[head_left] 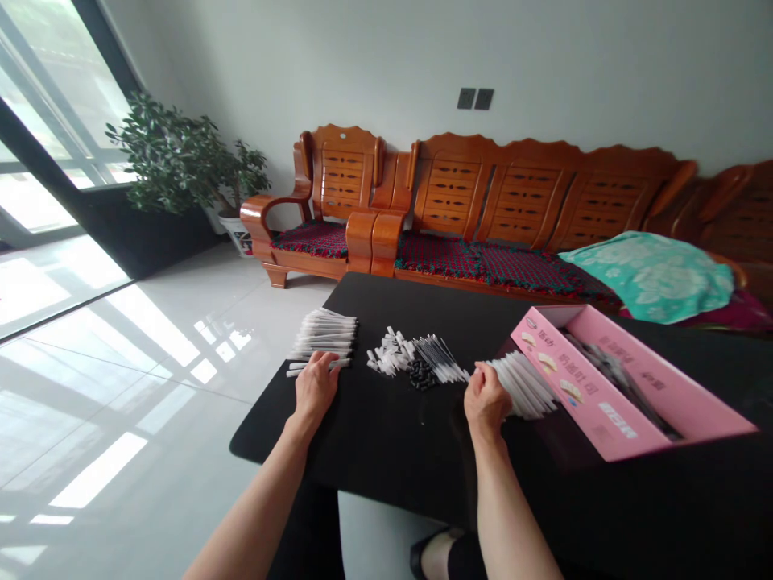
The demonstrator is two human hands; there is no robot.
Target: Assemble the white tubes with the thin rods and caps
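My left hand (317,385) is at the near end of a row of white pens (323,332) with dark tips, laid side by side on the left of the black table (386,435). Its fingers close over the nearest pen, which pokes out on both sides. My right hand (486,400) is curled at the left ends of a pile of white pen barrels (527,387); whatever its fingers pinch is hidden. Between the hands lie small white caps (390,352), thin refills (442,358) with silvery shafts, and little black plugs (423,375).
A pink open box (595,387) with dark contents stands right of the barrels. Behind the table is a wooden bench (519,193) bearing a turquoise cloth (658,274). A potted plant (187,161) stands by the glass door at the left.
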